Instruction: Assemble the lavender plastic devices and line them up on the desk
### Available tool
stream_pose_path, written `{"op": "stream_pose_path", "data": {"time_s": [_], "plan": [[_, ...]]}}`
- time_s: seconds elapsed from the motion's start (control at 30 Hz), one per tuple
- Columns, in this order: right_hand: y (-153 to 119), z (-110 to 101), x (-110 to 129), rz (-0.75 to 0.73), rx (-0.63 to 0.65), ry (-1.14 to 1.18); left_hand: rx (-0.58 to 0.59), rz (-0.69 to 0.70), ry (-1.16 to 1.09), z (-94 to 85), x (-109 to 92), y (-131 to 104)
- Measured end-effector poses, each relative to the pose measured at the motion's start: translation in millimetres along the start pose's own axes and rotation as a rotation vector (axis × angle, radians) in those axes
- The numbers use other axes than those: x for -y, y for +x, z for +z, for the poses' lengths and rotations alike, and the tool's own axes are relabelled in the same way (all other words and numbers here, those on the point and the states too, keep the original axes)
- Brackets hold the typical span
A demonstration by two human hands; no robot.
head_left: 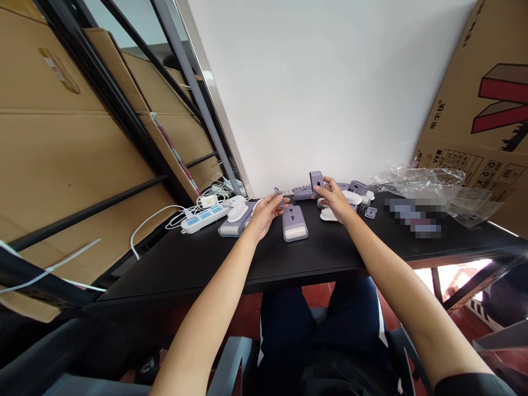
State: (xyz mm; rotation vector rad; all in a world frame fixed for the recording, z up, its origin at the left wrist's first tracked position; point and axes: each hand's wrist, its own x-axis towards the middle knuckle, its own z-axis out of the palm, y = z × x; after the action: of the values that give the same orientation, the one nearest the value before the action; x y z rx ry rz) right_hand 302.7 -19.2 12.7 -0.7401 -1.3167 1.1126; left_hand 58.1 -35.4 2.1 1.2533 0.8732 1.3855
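Seen from the head camera, a person's right hand (334, 199) pinches a purple bracket (315, 179) upright before a white wall (330, 82) as the left hand (267, 213) grips what appears to be a small purple piece (276, 191), partly hidden, above a purple-and-white case (294, 220) lying between them on a black table (325, 256).

Bright wall (330, 88), glare — lower right, stretched edges

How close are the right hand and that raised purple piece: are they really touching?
Touching. The head view shows the right hand pinching the raised purple piece at its lower right, with no gap between them.
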Motion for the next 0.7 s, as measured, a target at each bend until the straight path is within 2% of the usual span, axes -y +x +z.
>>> {"op": "stream_pose_path", "data": {"time_s": [0.3, 0.43, 0.6, 0.7], "plan": [[-0.1, 0.1, 0.7, 0.117, 0.003, -0.032, -0.077, 0.211, 0.084, -4.7, 5.4, 6.0], [1.6, -1.0, -0.7, 0.166, -0.016, -0.032, -0.066, 0.281, 0.105, -1.7, 5.1, 5.2], [0.5, -1.7, 1.1, 0.214, -0.047, -0.027, -0.029, 0.319, 0.148, -0.2, 6.1, 5.1], [0.1, -1.5, 1.2, 0.222, -0.042, -0.01, -0.032, 0.276, 0.176, -0.6, 4.5, 3.9]]}}
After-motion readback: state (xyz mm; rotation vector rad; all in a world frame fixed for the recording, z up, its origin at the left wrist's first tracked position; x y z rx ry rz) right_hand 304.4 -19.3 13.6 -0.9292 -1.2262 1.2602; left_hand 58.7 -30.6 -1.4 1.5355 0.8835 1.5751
